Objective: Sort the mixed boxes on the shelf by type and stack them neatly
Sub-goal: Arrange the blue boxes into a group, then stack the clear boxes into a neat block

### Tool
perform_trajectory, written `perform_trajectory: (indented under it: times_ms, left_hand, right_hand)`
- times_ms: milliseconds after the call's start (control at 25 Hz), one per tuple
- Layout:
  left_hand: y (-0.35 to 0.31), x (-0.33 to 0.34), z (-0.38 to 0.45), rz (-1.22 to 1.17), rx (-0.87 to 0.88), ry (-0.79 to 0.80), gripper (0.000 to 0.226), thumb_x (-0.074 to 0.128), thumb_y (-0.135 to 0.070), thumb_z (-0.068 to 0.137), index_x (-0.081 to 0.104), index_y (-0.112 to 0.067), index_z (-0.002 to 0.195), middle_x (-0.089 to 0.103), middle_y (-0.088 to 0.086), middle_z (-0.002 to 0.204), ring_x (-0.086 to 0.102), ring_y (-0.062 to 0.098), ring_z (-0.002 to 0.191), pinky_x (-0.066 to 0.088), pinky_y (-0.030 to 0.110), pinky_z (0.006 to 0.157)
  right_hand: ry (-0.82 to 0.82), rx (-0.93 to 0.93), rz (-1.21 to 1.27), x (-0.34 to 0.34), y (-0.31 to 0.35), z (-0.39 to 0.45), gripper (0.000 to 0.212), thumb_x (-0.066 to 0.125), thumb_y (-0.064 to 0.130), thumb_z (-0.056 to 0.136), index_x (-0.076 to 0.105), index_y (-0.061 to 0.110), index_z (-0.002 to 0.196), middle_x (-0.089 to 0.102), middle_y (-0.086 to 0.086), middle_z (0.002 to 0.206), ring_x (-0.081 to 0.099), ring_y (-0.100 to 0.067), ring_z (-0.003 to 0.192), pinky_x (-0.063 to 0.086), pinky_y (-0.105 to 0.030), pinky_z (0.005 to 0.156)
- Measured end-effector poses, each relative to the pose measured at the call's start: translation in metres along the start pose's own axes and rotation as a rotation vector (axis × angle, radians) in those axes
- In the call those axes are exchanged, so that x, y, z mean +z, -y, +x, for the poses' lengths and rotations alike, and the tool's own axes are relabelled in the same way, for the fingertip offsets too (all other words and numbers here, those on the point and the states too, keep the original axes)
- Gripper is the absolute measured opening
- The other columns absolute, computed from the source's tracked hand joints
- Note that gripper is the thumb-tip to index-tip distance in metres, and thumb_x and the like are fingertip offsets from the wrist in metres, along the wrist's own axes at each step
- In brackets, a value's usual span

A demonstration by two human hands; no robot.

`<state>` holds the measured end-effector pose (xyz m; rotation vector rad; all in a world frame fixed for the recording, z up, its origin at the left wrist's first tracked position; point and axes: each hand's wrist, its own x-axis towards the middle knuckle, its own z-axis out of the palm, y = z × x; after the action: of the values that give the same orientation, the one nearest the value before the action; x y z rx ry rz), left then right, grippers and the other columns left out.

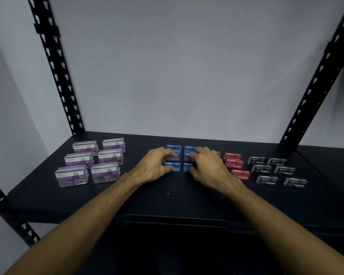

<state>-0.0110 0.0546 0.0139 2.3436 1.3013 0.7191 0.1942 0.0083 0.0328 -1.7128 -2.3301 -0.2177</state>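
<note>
Boxes sit sorted in four groups on the black metal shelf [167, 203]. My left hand [154, 165] curls its fingers onto the left column of small blue cardboard staple boxes [172, 165] at centre; my right hand [208, 167] curls likewise onto the right column, though I cannot tell whether either truly pinches a box. At nine o'clock from my hands I see six clear plastic paper-clip boxes with purple labels [91, 161] in two columns. At three o'clock lie red cardboard staple boxes [234, 165], partly hidden behind my right hand, and beyond them six black cardboard staple boxes [276, 171], also in two columns.
</note>
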Motion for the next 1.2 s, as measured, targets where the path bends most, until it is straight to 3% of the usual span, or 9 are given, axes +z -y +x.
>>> perform_trajectory:
  times_ms: [120, 280, 640, 840, 1000, 1200]
  left_hand:
    - [-0.001, -0.018, -0.007, 0.053, 0.030, -0.044, 0.034, 0.071, -0.032, 0.087, 0.064, -0.026, 0.120, 0.055, -0.012, 0.101, 0.054, -0.001, 0.087, 0.040, 0.012, 0.073]
    - [0.006, -0.059, -0.028, 0.063, 0.022, -0.074, 0.033, 0.070, -0.036, 0.087, 0.066, -0.026, 0.119, 0.062, -0.013, 0.105, 0.057, -0.003, 0.090, 0.041, 0.011, 0.073]
    - [0.070, -0.155, -0.118, 0.083, -0.199, -0.182, 0.026, 0.071, -0.044, 0.085, 0.070, -0.032, 0.108, 0.069, -0.014, 0.091, 0.063, 0.001, 0.084, 0.050, 0.021, 0.071]
    - [0.105, -0.169, -0.159, 0.082, -0.284, -0.211, 0.042, 0.075, -0.046, 0.080, 0.065, -0.030, 0.117, 0.061, -0.012, 0.105, 0.058, 0.004, 0.096, 0.049, 0.020, 0.078]
    - [0.122, -0.163, -0.170, 0.098, -0.289, -0.200, 0.047, 0.077, -0.042, 0.080, 0.065, -0.025, 0.121, 0.057, -0.011, 0.107, 0.056, 0.002, 0.093, 0.044, 0.016, 0.077]
    - [0.130, -0.156, -0.170, 0.061, -0.292, -0.200, 0.043, 0.077, -0.028, 0.082, 0.065, -0.017, 0.123, 0.058, -0.010, 0.108, 0.058, 0.005, 0.094, 0.053, 0.028, 0.087]
  right_hand:
    - [-0.042, -0.024, 0.022, -0.006, 0.011, 0.003, 0.044, 0.057, 0.033, 0.092, 0.056, 0.019, 0.133, 0.055, -0.005, 0.126, 0.049, -0.022, 0.114, 0.038, -0.038, 0.097]
    - [-0.053, -0.095, 0.109, -0.014, 0.044, 0.012, 0.041, 0.057, 0.033, 0.093, 0.057, 0.020, 0.132, 0.055, -0.004, 0.126, 0.049, -0.021, 0.115, 0.042, -0.037, 0.095]
    - [-0.025, -0.242, 0.370, -0.011, 0.144, 0.045, 0.046, 0.056, 0.041, 0.094, 0.052, 0.023, 0.136, 0.054, 0.001, 0.123, 0.052, -0.015, 0.115, 0.047, -0.037, 0.094]
    - [0.016, -0.286, 0.343, 0.005, 0.184, 0.058, 0.053, 0.056, 0.040, 0.092, 0.046, 0.023, 0.141, 0.048, 0.001, 0.135, 0.046, -0.016, 0.122, 0.045, -0.037, 0.095]
    - [0.028, -0.306, 0.268, 0.017, 0.196, 0.063, 0.047, 0.055, 0.039, 0.092, 0.053, 0.023, 0.137, 0.053, 0.002, 0.131, 0.045, -0.016, 0.118, 0.043, -0.033, 0.089]
    - [0.011, -0.300, 0.228, 0.025, 0.198, 0.068, 0.043, 0.058, 0.031, 0.093, 0.056, 0.021, 0.134, 0.057, 0.002, 0.130, 0.044, -0.016, 0.117, 0.041, -0.030, 0.094]
